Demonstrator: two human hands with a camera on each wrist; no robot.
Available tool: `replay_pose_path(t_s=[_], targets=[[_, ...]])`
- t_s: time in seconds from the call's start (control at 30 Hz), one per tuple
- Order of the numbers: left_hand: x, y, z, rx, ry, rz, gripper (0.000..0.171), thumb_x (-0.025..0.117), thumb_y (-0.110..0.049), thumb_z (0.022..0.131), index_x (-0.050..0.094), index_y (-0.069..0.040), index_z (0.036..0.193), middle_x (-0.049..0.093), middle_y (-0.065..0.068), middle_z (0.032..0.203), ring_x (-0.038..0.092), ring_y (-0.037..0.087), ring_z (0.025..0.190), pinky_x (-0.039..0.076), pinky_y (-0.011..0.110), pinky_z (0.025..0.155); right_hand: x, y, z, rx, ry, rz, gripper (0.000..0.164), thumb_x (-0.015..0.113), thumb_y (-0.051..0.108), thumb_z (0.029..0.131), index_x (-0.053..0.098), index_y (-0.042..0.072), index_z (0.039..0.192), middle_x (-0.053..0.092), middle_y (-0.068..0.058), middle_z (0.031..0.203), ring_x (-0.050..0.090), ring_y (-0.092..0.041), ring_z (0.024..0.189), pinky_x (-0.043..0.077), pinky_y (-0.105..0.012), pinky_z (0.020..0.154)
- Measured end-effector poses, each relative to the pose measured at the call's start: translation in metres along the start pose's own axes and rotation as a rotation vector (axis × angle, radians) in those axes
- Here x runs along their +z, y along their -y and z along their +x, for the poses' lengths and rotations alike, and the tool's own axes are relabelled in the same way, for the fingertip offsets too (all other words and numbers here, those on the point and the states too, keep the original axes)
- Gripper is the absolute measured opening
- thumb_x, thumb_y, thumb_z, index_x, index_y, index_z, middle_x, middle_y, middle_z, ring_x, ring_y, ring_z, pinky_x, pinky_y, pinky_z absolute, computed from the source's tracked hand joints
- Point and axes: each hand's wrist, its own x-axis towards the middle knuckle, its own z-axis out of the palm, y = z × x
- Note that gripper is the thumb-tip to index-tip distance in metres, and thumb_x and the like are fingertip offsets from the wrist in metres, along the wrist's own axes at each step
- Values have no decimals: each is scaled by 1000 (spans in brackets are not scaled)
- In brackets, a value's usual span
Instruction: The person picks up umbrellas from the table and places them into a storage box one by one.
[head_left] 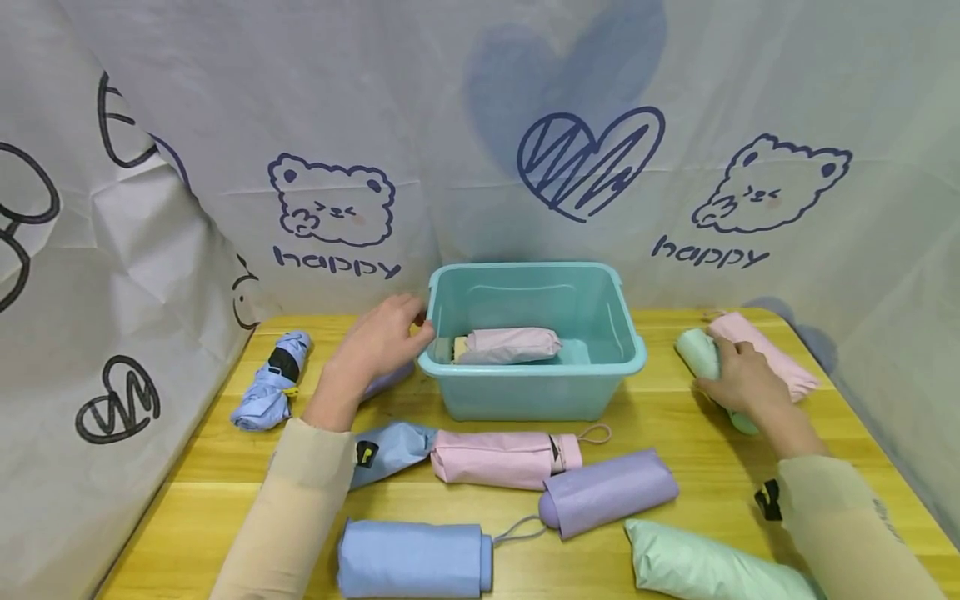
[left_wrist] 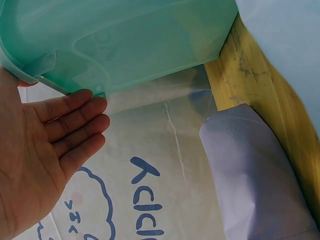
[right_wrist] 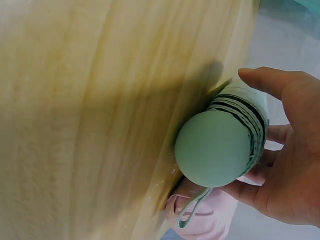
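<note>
My right hand grips a mint-green folded umbrella at the right side of the table, thumb on one side and fingers round the other. In the right wrist view, its round handle end with a wrist loop faces the camera. A pink folded umbrella lies right beside it. My left hand is at the left rim of a teal plastic bin, its fingers nearly straight against the edge in the left wrist view. Inside the bin lies a pale pink folded umbrella, with a cream item partly hidden beside it.
Nearer me lie a pink umbrella, a purple one, a blue one and a light-green one. At left are a blue umbrella and a partly covered grey-blue one. A printed curtain hangs behind.
</note>
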Motion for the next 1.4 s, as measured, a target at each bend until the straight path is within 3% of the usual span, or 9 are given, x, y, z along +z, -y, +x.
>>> replay_pose_path(t_s=[0.23, 0.5, 1.03, 1.4], targets=[[1, -1, 0, -2, 6, -14, 28, 52, -33, 97, 66, -14, 113, 66, 2, 111, 59, 24, 101, 52, 46, 91, 4, -3, 0, -9, 1, 6, 94, 68, 28, 94, 12, -10, 159, 29, -49, 141, 44, -64, 120, 43, -74, 92], [1, -2, 0, -15, 6, -12, 31, 51, -34, 98, 67, -13, 115, 66, 3, 112, 58, 25, 103, 52, 47, 92, 9, -5, 0, -105, -69, 39, 84, 64, 15, 93, 16, -19, 153, 36, -53, 129, 50, -64, 110, 44, -72, 92], [0, -1, 0, -13, -2, -2, 26, 52, -33, 97, 66, -15, 109, 65, 2, 107, 57, 25, 99, 51, 45, 87, 10, -3, -5, -144, -123, 96, 77, 59, 13, 98, 17, -17, 155, 33, -53, 133, 47, -66, 113, 41, -75, 95], [0, -2, -1, -12, 4, -15, 28, 52, -33, 97, 66, -14, 111, 66, 2, 108, 57, 25, 102, 51, 47, 90, 8, 0, -10, -209, -286, 161, 74, 63, 9, 96, 23, -20, 151, 35, -53, 134, 46, -65, 111, 39, -76, 94]])
